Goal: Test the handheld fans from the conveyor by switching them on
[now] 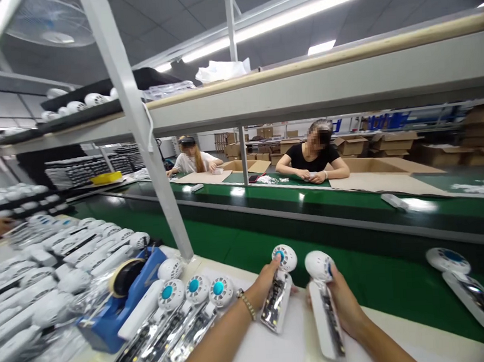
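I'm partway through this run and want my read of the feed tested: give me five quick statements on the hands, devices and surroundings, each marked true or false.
1. The left hand holds a white-headed device and the right hand holds a second device. True.
2. The bracelet is on the right wrist. False: the bracelet is on the left wrist.
3. The blue tape dispenser is to the left of both hands. True.
4. A loose device lies on the green belt, at the picture's right. True.
5. Nobody is across the belt. False: a person in a white top and a person in a black top are there.
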`<state>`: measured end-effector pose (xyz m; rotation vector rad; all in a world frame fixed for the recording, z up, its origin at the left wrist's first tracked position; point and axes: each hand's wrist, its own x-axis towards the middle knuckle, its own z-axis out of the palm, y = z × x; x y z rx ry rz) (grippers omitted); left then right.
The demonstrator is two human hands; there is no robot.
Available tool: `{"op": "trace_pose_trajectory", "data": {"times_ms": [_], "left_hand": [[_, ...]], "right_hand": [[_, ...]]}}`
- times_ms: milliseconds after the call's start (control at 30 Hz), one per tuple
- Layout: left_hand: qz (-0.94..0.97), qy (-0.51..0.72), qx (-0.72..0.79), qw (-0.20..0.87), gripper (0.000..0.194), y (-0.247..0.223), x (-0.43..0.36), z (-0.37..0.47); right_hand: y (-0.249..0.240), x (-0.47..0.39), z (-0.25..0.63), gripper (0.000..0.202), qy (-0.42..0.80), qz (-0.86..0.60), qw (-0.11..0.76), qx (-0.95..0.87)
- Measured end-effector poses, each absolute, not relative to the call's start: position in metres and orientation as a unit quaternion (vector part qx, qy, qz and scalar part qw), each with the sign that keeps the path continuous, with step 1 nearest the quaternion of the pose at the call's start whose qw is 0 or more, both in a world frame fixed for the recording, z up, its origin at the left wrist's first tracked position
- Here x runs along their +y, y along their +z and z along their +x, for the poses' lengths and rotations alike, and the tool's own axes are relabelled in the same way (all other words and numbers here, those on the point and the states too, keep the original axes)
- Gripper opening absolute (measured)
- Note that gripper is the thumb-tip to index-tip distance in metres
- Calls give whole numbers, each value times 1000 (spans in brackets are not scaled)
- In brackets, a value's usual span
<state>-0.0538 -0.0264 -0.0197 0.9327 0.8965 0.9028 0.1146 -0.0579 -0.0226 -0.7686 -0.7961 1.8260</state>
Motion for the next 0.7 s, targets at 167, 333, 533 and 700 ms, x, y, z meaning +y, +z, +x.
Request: {"op": "trace_pose_trajectory", "data": {"times_ms": [167,333,533,700], "left_hand": [[493,347,460,652,63,-12,-61,-65],[608,369,577,402,37,8,-111,-114],[659,430,584,196,38,50,-163,-144],[758,305,550,171,31,63,-178,-116]], "right_hand": [[-24,-78,102,51,684,-427,504,-308],[-41,-109,67,49,614,-469,502,-390],[-47,-144,24,75,593,-388,412,-572],[-22,-128,50,41,503,-393,341,-690]]}}
